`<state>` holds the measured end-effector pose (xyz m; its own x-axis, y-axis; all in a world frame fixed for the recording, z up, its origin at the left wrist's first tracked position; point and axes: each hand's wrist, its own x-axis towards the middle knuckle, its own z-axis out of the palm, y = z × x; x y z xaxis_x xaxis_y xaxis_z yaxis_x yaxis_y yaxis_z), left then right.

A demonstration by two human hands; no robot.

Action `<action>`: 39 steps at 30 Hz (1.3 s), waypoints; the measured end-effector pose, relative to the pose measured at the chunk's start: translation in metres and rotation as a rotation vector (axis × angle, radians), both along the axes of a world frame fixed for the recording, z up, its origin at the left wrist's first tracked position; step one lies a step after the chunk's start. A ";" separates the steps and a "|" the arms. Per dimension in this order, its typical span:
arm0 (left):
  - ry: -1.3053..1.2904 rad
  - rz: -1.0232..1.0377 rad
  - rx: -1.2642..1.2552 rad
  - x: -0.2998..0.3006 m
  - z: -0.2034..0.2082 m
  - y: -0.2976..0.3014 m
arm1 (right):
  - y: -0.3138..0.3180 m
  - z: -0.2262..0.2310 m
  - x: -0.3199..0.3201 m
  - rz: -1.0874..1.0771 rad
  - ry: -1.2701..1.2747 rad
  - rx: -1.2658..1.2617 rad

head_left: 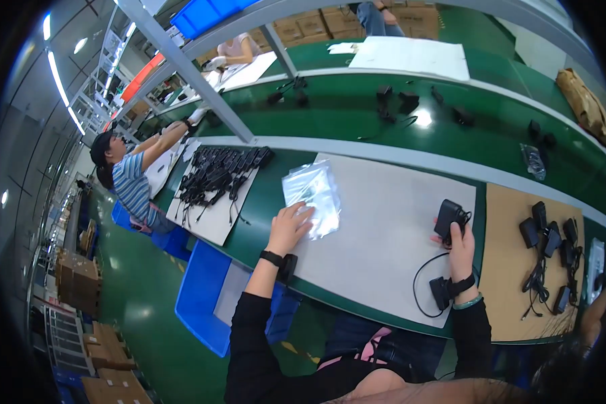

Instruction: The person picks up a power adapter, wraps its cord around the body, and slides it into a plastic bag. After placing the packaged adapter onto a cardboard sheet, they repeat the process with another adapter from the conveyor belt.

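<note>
My left hand point(289, 227) rests on the lower edge of a stack of clear plastic bags point(311, 193) lying on a grey mat point(384, 229). My right hand point(460, 249) holds a black power adapter point(448, 217) upright above the mat. Its black cable point(424, 283) loops down across the mat toward my wrist. Both forearms wear black sleeves, and a black wrist strap sits on each wrist.
A pile of black adapters with cables point(219, 176) lies on a mat to the left. More adapters point(552, 249) sit on a brown board at right. Behind is a green conveyor belt point(357, 111) with scattered adapters. A person in a striped shirt point(131, 182) works at left. Blue bins point(202, 296) stand below the table.
</note>
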<state>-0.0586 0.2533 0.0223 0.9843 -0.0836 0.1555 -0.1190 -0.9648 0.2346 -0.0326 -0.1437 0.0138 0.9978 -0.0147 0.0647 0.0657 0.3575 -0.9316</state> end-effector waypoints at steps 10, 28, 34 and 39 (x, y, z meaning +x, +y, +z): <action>-0.100 -0.122 -0.071 0.007 -0.008 0.013 | 0.003 -0.002 -0.001 0.011 -0.017 0.006; -0.139 -0.038 -1.024 0.092 0.071 -0.077 | -0.014 -0.012 0.006 0.039 0.003 0.053; 0.195 -0.286 -1.374 0.095 0.040 -0.165 | -0.018 0.021 0.000 0.187 -0.284 -0.151; 0.497 -0.540 -1.546 0.076 0.013 -0.214 | -0.021 0.016 0.004 0.221 -0.519 -0.625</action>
<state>0.0178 0.0390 0.0348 0.8719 -0.4756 0.1167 0.0364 0.3006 0.9531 -0.0288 -0.1646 0.0293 0.8146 0.3688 0.4477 0.5298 -0.1589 -0.8331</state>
